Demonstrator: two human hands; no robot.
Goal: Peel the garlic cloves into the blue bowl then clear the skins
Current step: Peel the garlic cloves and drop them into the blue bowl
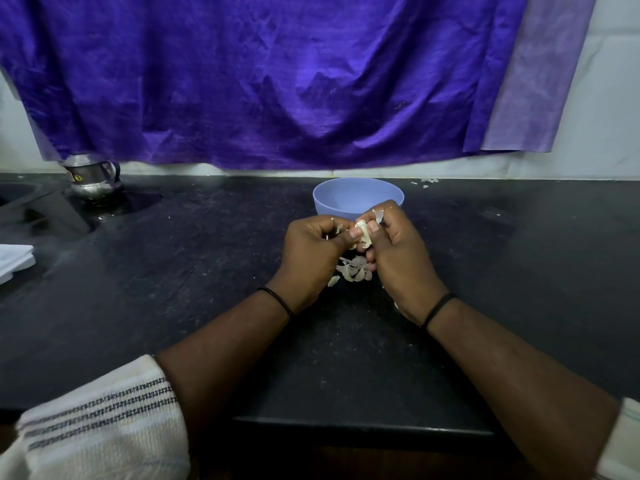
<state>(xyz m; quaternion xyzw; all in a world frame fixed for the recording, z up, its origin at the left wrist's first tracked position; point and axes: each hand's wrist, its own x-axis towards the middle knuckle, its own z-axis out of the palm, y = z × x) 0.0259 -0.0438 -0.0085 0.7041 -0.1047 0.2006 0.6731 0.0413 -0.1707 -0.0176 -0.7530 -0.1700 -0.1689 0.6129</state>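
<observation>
Seeing both hands meet over the black counter [485, 271], just in front of the blue bowl [356, 197]. Left hand [311, 251] and right hand [398, 251] both pinch one garlic clove [364, 233] between thumbs and fingertips, fingers curled, so both grips are closed on it. Clove looks partly bare, pale, held upright-ish between the two thumbs. A skin flake [379, 216] sticks up from the right fingers. Loose pile of skins [353, 270] lies on the counter directly under the hands, near side of the bowl. I can't tell what's inside the bowl, the hands cover its front. A few scraps [427, 181] sit at the back edge, right of the bowl. Steel pot [95, 178] far left by the wall, purple cloth [259, 81] hanging behind.
</observation>
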